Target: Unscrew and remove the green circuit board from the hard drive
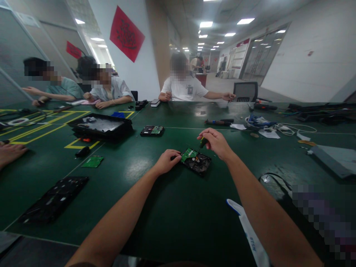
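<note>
A black hard drive [198, 163] with a green circuit board on top lies on the dark green table [172, 207] in front of me. My left hand [166, 161] is closed and rests against the drive's left edge, steadying it. My right hand [215, 142] is closed round a small screwdriver [203, 141] with a yellow-green grip, its tip pointing down at the drive's far side.
A second drive [152, 130] and a black tray [100, 126] lie further back on the left. A loose green board [93, 161] and a black panel [54, 200] sit nearer left. Cables [280, 128] and tools are at right. Three people sit across the table; another person's hand [11, 152] rests at left.
</note>
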Tool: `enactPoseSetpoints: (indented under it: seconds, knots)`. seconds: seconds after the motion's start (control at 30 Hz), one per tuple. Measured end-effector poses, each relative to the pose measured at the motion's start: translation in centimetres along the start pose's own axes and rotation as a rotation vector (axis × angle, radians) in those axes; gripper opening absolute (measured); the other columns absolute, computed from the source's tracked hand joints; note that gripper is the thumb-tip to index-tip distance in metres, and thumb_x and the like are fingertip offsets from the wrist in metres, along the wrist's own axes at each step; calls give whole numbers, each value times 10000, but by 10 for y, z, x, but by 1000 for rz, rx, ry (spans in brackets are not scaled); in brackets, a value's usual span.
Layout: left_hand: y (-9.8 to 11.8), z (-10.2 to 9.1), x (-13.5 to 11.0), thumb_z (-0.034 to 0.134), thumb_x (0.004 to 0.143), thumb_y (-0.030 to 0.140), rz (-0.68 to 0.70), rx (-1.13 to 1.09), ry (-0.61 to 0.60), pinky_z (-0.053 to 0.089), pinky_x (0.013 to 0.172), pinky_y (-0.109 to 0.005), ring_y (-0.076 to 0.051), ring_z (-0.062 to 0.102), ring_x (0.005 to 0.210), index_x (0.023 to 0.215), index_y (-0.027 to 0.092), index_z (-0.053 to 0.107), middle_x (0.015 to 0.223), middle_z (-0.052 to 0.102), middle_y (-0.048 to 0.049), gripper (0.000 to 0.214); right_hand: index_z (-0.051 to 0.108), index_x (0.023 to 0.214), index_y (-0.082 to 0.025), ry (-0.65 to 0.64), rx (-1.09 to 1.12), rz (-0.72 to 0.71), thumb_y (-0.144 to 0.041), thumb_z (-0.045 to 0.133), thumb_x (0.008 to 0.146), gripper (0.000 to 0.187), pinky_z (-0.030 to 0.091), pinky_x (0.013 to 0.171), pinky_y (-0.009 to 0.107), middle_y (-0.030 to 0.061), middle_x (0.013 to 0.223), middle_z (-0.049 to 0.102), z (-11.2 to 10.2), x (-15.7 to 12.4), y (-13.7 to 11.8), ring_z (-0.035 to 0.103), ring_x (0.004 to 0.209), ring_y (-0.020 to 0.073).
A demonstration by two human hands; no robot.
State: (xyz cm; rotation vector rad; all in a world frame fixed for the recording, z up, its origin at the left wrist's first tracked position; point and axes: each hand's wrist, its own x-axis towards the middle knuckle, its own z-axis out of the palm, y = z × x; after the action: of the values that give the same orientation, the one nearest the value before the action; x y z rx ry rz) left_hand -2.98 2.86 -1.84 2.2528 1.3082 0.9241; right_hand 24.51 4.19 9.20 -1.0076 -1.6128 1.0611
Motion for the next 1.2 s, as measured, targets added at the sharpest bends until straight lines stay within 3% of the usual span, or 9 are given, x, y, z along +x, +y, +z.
enactPoseSetpoints:
  seconds: [0.17, 0.33, 0.47, 0.57, 0.73, 0.93, 1.1, 1.2]
  knots:
    - [-1, 1, 0, 619, 972, 399, 15, -7, 10, 477, 1082, -439, -258, 661, 1162, 985, 250, 799, 1180, 761, -59, 233, 720, 998, -203, -64, 36, 14, -490, 535, 983, 341, 381, 448, 245, 76, 1001, 743, 2, -2, -2, 549, 552, 102]
    - [0, 1, -1, 611, 978, 387, 4, 3, 5, 478, 1082, -431, -251, 658, 1172, 988, 247, 795, 1198, 757, -55, 231, 727, 1090, -208, -59, 66, 13, -443, 546, 971, 320, 364, 451, 247, 70, 977, 732, 0, -1, -1, 538, 565, 107]
    - [0, 0, -1, 613, 977, 385, 4, 7, 1, 477, 1081, -436, -252, 657, 1173, 988, 246, 793, 1199, 758, -54, 228, 732, 911, -193, 1, -54, -42, -406, 640, 913, 231, 360, 482, 243, 19, 753, 655, -1, -1, -2, 510, 577, 110]
    - [1, -1, -1, 609, 979, 387, 1, 9, -4, 480, 1078, -437, -253, 657, 1173, 990, 247, 792, 1193, 760, -53, 231, 685, 834, -190, 39, -34, -19, -360, 637, 900, 188, 345, 463, 246, 18, 752, 664, -1, -1, -2, 512, 546, 100]
    - [1, 0, -1, 621, 974, 390, 8, 1, 16, 483, 1077, -434, -251, 663, 1163, 982, 247, 794, 1180, 763, -55, 225, 700, 969, -203, -38, 27, -15, -437, 571, 973, 268, 357, 428, 254, 75, 1011, 746, 2, 0, 0, 531, 520, 88]
    - [0, 0, -1, 613, 979, 404, 11, 4, 11, 479, 1081, -436, -250, 659, 1162, 989, 247, 794, 1186, 760, -55, 240, 695, 1179, -219, -41, 116, -3, -454, 562, 979, 336, 470, 495, 272, 70, 977, 711, 5, 0, 2, 620, 608, 132]
    - [1, 0, -1, 607, 982, 403, 9, 7, 1, 476, 1084, -434, -248, 654, 1175, 1001, 252, 793, 1194, 759, -51, 241, 703, 939, -203, 8, -49, -40, -436, 655, 912, 239, 381, 478, 236, -3, 707, 613, 1, 2, 4, 537, 591, 124]
    - [1, 0, -1, 611, 978, 395, 5, 10, 2, 475, 1085, -438, -250, 656, 1174, 994, 252, 792, 1186, 761, -49, 231, 655, 865, -199, 55, -55, -18, -387, 663, 889, 189, 368, 472, 236, -2, 708, 633, 0, 2, 4, 522, 557, 112]
